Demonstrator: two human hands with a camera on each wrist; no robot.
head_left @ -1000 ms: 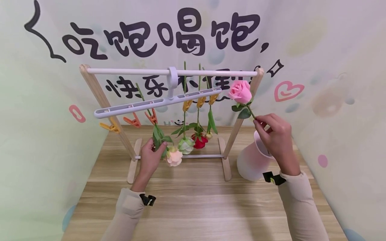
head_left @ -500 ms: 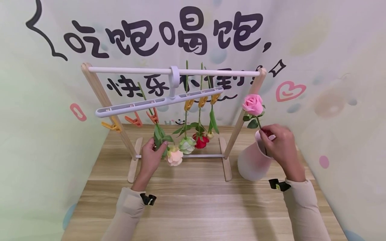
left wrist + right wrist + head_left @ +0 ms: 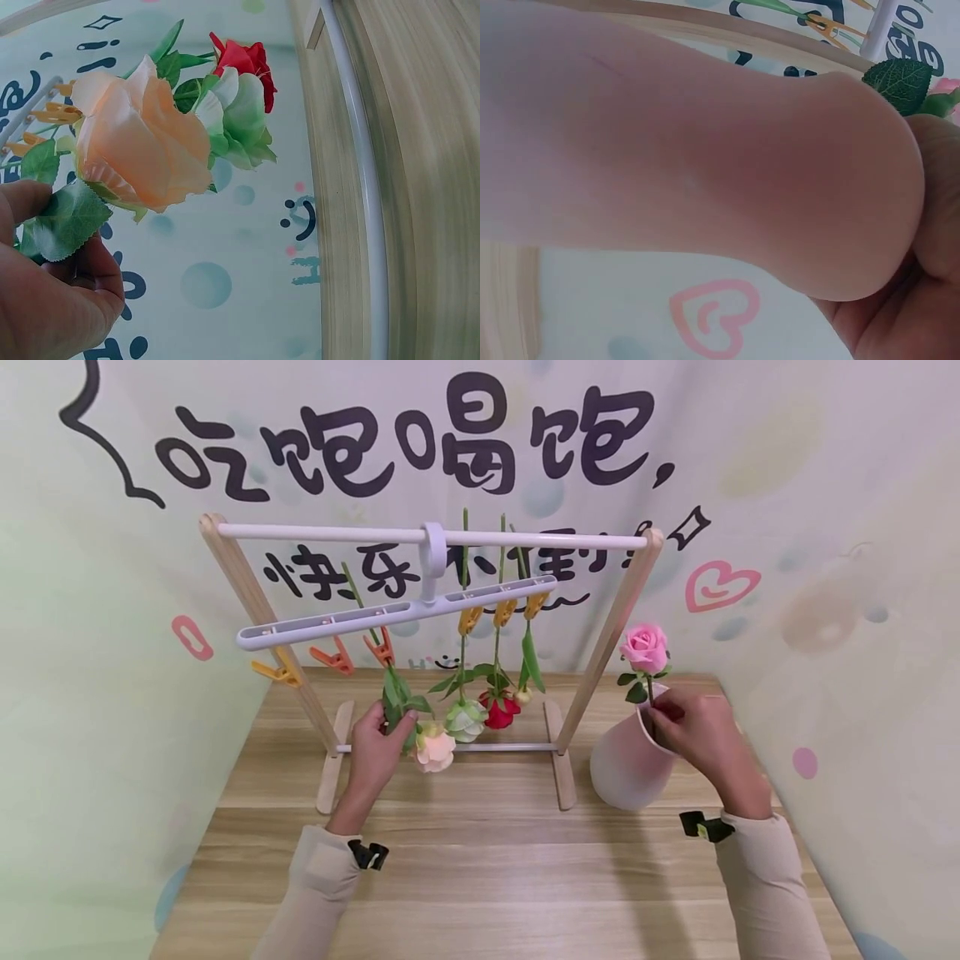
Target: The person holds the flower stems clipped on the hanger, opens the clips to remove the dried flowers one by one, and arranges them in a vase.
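Note:
My right hand (image 3: 701,731) pinches the stem of a pink rose (image 3: 644,648) at the mouth of a pink-and-white vase (image 3: 630,764). The bloom stands upright above the rim, and the lower stem is hidden inside. In the right wrist view the vase (image 3: 727,165) covers most of the picture, with the hand (image 3: 930,262) behind its rim. My left hand (image 3: 377,752) holds the leafy stem of a peach rose (image 3: 435,749), which hangs bloom-down from an orange clip (image 3: 380,647). Its peach bloom (image 3: 142,142) fills the upper left wrist view, fingers at the leaves.
A lilac clip hanger (image 3: 390,614) hangs from the rod of a wooden rack (image 3: 611,635). Upside down from its yellow clips hang a pale green rose (image 3: 465,721), a red rose (image 3: 498,708) and a small bud (image 3: 522,695). Two further clips at the left hold nothing.
My right hand has carried the pink rose right and down, and its stem has gone into the vase. The left hand stays at the peach rose.

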